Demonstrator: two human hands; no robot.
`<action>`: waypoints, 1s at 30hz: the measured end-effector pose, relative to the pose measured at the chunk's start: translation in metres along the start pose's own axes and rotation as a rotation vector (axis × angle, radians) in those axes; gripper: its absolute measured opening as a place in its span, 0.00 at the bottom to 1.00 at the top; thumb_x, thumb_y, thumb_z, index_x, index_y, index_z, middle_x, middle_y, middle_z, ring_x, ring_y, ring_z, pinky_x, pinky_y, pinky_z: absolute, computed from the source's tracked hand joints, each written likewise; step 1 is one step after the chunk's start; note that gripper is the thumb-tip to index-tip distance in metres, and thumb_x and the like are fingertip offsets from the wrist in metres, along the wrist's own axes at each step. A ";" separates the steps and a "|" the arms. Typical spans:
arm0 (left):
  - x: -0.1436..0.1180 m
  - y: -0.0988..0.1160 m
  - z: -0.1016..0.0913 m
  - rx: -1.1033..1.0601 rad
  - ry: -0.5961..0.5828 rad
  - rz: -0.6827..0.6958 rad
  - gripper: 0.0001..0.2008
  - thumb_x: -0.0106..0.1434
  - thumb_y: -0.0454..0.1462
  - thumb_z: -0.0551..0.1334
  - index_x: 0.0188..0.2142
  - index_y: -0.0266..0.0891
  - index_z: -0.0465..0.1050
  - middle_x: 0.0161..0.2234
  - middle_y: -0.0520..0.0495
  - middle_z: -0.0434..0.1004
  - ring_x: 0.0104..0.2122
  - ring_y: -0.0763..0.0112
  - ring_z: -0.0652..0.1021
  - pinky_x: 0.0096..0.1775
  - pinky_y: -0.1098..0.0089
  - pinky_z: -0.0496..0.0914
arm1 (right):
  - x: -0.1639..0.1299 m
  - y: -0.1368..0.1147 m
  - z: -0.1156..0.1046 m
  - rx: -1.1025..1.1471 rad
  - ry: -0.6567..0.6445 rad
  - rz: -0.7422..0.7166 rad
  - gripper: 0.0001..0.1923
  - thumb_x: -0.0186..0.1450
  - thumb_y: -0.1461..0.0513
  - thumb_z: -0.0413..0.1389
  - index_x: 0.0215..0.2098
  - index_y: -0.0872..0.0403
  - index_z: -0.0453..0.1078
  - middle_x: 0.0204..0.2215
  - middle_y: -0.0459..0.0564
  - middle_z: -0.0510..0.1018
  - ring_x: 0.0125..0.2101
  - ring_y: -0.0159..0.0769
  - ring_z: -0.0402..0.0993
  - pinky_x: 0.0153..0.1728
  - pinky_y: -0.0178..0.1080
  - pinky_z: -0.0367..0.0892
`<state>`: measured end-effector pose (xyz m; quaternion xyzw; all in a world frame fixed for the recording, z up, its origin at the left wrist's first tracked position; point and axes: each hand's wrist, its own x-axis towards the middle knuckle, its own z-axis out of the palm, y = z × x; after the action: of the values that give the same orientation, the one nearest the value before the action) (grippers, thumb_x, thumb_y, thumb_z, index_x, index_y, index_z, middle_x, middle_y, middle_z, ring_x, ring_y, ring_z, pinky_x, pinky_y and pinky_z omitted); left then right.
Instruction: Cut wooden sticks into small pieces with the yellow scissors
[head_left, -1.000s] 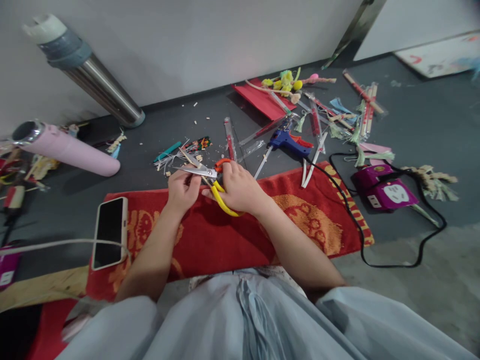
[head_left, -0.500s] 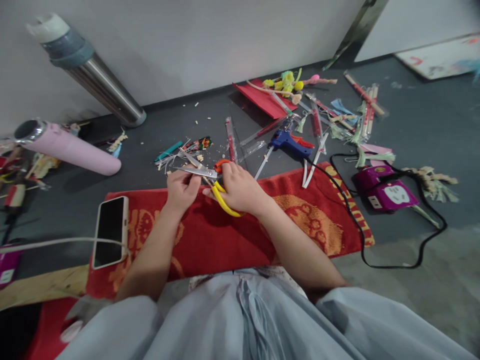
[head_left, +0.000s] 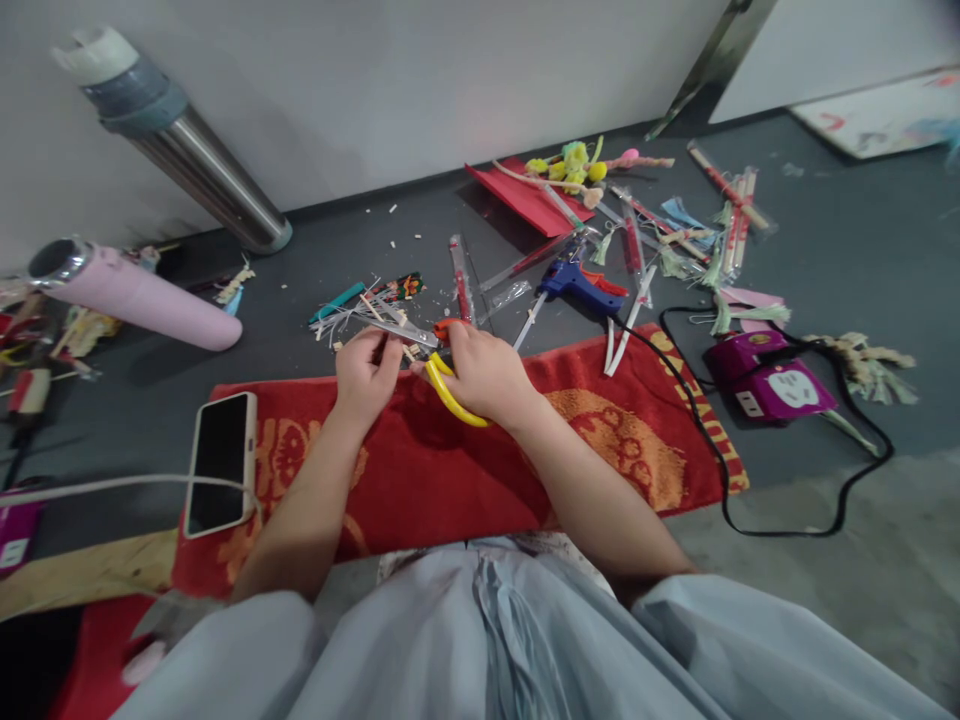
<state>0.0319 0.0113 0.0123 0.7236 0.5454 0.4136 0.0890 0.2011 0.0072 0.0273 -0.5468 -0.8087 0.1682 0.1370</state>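
Yellow-handled scissors (head_left: pixel 427 352) gripped in right hand (head_left: pixel 484 375), left hand (head_left: pixel 366 372) just beside, pinching thin stick (head_left: pixel 375 313) at blades

- A phone (head_left: pixel 220 462) lies left of the left hand (head_left: pixel 365 372), on the red mat (head_left: pixel 420 470).
- A blue glue gun (head_left: pixel 574 281) (corded) lies beyond the right hand (head_left: pixel 484 372).
- A pink bottle (head_left: pixel 131 297) lies far left.

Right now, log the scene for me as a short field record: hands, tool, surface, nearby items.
right hand: grips yellow-handled scissors
left hand: pinches a thin wooden stick at the blades
surface: red mat on grey floor
left of hands: phone, face up, on mat
beyond hands: blue glue gun, pink bottle
right: purple power strip
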 end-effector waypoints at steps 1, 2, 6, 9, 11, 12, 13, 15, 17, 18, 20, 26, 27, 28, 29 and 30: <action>0.000 0.000 0.000 0.024 0.008 0.008 0.14 0.62 0.41 0.53 0.28 0.37 0.72 0.25 0.49 0.76 0.24 0.75 0.74 0.28 0.75 0.66 | 0.000 0.000 -0.001 0.000 -0.006 0.001 0.35 0.63 0.38 0.38 0.45 0.58 0.63 0.41 0.58 0.76 0.42 0.45 0.73 0.38 0.41 0.64; -0.001 -0.001 0.000 0.050 0.016 0.019 0.14 0.62 0.41 0.53 0.28 0.37 0.71 0.24 0.49 0.75 0.24 0.75 0.74 0.28 0.75 0.66 | -0.001 0.000 -0.002 0.002 -0.012 -0.003 0.34 0.63 0.38 0.38 0.45 0.58 0.63 0.41 0.57 0.76 0.41 0.44 0.73 0.38 0.40 0.63; -0.002 -0.005 0.000 0.141 0.041 0.088 0.14 0.62 0.42 0.53 0.28 0.38 0.72 0.26 0.48 0.76 0.28 0.72 0.75 0.33 0.73 0.68 | -0.002 0.001 -0.005 0.018 -0.042 -0.029 0.33 0.64 0.38 0.38 0.44 0.57 0.63 0.41 0.56 0.76 0.41 0.43 0.74 0.36 0.39 0.62; -0.002 -0.011 -0.001 0.167 0.040 0.147 0.14 0.63 0.41 0.52 0.29 0.39 0.73 0.30 0.46 0.77 0.32 0.71 0.75 0.36 0.71 0.68 | -0.003 0.001 -0.008 0.014 -0.073 -0.031 0.33 0.64 0.38 0.38 0.43 0.57 0.64 0.40 0.56 0.77 0.40 0.42 0.74 0.34 0.38 0.62; -0.001 -0.014 -0.002 0.178 0.047 0.177 0.14 0.63 0.41 0.52 0.30 0.40 0.73 0.31 0.46 0.76 0.34 0.70 0.75 0.38 0.70 0.68 | -0.003 0.000 -0.011 0.007 -0.095 -0.026 0.33 0.64 0.38 0.37 0.42 0.57 0.64 0.40 0.56 0.77 0.39 0.42 0.75 0.33 0.38 0.61; 0.000 -0.015 -0.002 0.183 0.058 0.183 0.13 0.63 0.41 0.52 0.30 0.40 0.73 0.30 0.47 0.76 0.34 0.70 0.75 0.38 0.70 0.68 | -0.003 0.000 -0.013 0.007 -0.108 -0.020 0.34 0.64 0.38 0.38 0.42 0.57 0.64 0.40 0.56 0.77 0.38 0.42 0.75 0.33 0.38 0.61; 0.000 -0.016 -0.002 0.188 0.073 0.183 0.13 0.63 0.41 0.53 0.30 0.40 0.74 0.30 0.47 0.75 0.33 0.70 0.74 0.38 0.69 0.67 | -0.004 -0.001 -0.015 0.012 -0.121 -0.015 0.34 0.64 0.38 0.38 0.42 0.57 0.64 0.40 0.56 0.77 0.38 0.43 0.75 0.33 0.38 0.60; 0.000 -0.017 -0.003 0.195 0.107 0.176 0.11 0.62 0.40 0.54 0.30 0.41 0.74 0.29 0.49 0.73 0.32 0.71 0.73 0.37 0.69 0.66 | -0.004 -0.002 -0.018 0.027 -0.148 -0.004 0.34 0.63 0.37 0.38 0.43 0.56 0.64 0.40 0.55 0.78 0.39 0.43 0.75 0.32 0.38 0.60; 0.000 -0.018 -0.003 0.198 0.141 0.176 0.10 0.61 0.39 0.55 0.30 0.41 0.74 0.28 0.49 0.72 0.31 0.72 0.72 0.37 0.69 0.66 | -0.005 -0.004 -0.021 0.043 -0.176 0.005 0.34 0.63 0.37 0.38 0.41 0.56 0.65 0.39 0.55 0.78 0.38 0.43 0.75 0.30 0.37 0.58; 0.000 -0.018 -0.004 0.202 0.156 0.186 0.09 0.61 0.38 0.55 0.30 0.41 0.74 0.28 0.50 0.72 0.31 0.72 0.72 0.36 0.68 0.66 | -0.006 -0.004 -0.022 0.052 -0.190 0.006 0.34 0.63 0.37 0.38 0.40 0.56 0.65 0.38 0.54 0.78 0.38 0.43 0.76 0.30 0.37 0.58; 0.000 -0.018 -0.004 0.213 0.186 0.223 0.08 0.60 0.38 0.56 0.30 0.41 0.74 0.28 0.50 0.72 0.30 0.72 0.72 0.36 0.68 0.66 | -0.006 -0.005 -0.024 0.070 -0.210 0.006 0.34 0.63 0.36 0.37 0.38 0.55 0.65 0.37 0.54 0.78 0.37 0.43 0.76 0.29 0.37 0.56; -0.001 -0.015 -0.005 0.210 0.202 0.260 0.08 0.61 0.38 0.58 0.31 0.41 0.75 0.29 0.49 0.74 0.31 0.71 0.73 0.36 0.67 0.66 | -0.004 -0.002 -0.025 0.132 -0.213 0.020 0.34 0.63 0.36 0.36 0.36 0.54 0.65 0.36 0.54 0.78 0.35 0.42 0.75 0.28 0.36 0.56; -0.001 -0.014 -0.004 0.211 0.191 0.254 0.08 0.61 0.39 0.59 0.31 0.41 0.76 0.29 0.49 0.74 0.31 0.71 0.74 0.36 0.67 0.66 | -0.004 -0.001 -0.025 0.141 -0.207 0.029 0.34 0.63 0.36 0.35 0.37 0.54 0.65 0.36 0.54 0.78 0.35 0.42 0.75 0.28 0.36 0.56; -0.001 -0.013 -0.004 0.212 0.183 0.254 0.08 0.61 0.39 0.59 0.32 0.41 0.76 0.29 0.48 0.74 0.31 0.71 0.74 0.36 0.67 0.66 | -0.004 -0.001 -0.024 0.149 -0.202 0.038 0.33 0.63 0.37 0.35 0.37 0.54 0.65 0.36 0.54 0.78 0.35 0.41 0.75 0.29 0.36 0.56; -0.001 -0.012 -0.004 0.211 0.179 0.260 0.08 0.61 0.39 0.59 0.32 0.41 0.76 0.29 0.48 0.75 0.32 0.71 0.74 0.36 0.68 0.67 | -0.004 -0.001 -0.024 0.157 -0.200 0.045 0.33 0.64 0.37 0.35 0.37 0.54 0.65 0.35 0.54 0.78 0.35 0.41 0.75 0.29 0.36 0.57; -0.001 -0.011 -0.003 0.210 0.182 0.263 0.08 0.62 0.39 0.59 0.32 0.40 0.76 0.30 0.48 0.75 0.32 0.72 0.74 0.36 0.68 0.67 | -0.004 -0.001 -0.024 0.163 -0.197 0.049 0.33 0.64 0.38 0.35 0.38 0.55 0.65 0.36 0.55 0.78 0.36 0.41 0.75 0.29 0.36 0.57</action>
<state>0.0218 0.0137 0.0075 0.7536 0.4920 0.4261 -0.0918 0.2112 0.0064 0.0490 -0.5344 -0.7881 0.2897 0.0968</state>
